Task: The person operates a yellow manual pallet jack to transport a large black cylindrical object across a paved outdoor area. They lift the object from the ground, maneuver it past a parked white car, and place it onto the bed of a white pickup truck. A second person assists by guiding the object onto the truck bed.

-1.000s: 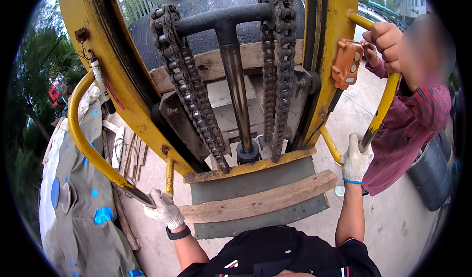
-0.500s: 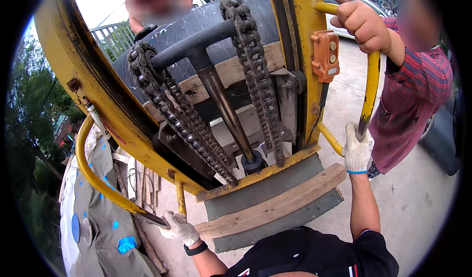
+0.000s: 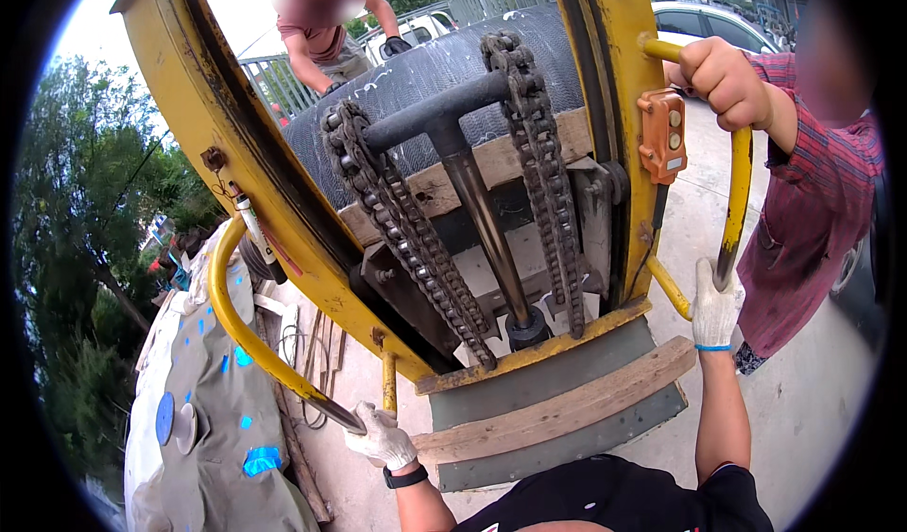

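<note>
My left hand (image 3: 382,437), in a white knit glove, is closed around the worn lower end of the left yellow handle (image 3: 230,291). My right hand (image 3: 718,307), gloved the same way, grips the low end of the right yellow handle (image 3: 738,192). Both handles belong to a yellow lifting mast (image 3: 279,239) in front of me. Between its posts, two roller chains (image 3: 416,234) hang from a dark crossbar on a shiny piston rod (image 3: 493,239). An orange push-button control box (image 3: 663,135) is fixed to the right post. Behind the mast lies a large dark ribbed roll (image 3: 416,97), against a wooden plank.
At right, a co-worker in a plaid shirt (image 3: 803,201) holds the top of the right handle. Another person (image 3: 326,22) leans over the roll's far side with dark gloves. A wooden board (image 3: 567,402) crosses the mast's base. A grey tarp (image 3: 222,419) and wood strips lie left.
The view has shifted, so the mast sits further right and lower in it. More of the far person shows, with both gloved hands at the roll. My hands keep their hold.
</note>
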The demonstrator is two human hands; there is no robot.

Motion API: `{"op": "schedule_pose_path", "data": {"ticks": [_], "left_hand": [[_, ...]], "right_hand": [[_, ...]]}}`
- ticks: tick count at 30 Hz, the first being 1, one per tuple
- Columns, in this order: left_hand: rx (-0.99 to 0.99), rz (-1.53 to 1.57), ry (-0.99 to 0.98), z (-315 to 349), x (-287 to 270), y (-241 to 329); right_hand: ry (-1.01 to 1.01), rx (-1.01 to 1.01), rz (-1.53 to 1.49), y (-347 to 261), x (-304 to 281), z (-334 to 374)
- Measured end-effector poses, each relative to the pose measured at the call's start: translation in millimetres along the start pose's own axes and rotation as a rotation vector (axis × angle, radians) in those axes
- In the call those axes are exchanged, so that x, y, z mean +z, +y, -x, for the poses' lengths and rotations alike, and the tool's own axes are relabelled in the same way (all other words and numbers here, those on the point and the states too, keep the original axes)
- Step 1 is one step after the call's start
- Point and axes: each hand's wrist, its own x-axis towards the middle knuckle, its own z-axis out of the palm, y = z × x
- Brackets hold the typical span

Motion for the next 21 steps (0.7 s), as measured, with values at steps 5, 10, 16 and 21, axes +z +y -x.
{"op": "schedule_pose_path", "data": {"ticks": [5,10,16,21], "left_hand": [[0.033,-0.023,0.009,0,-6,2],[0.025,-0.031,-0.011,0,-6,-3],[0.038,-0.014,0.009,2,-5,-1],[0.023,-0.007,0.011,1,-4,-2]], "right_hand": [[-0.01,0.038,-0.058,-3,2,8],[-0.033,0.064,-0.118,-3,-2,7],[-0.01,-0.083,-0.103,9,4,6],[0.058,-0.16,-0.055,12,5,3]]}}
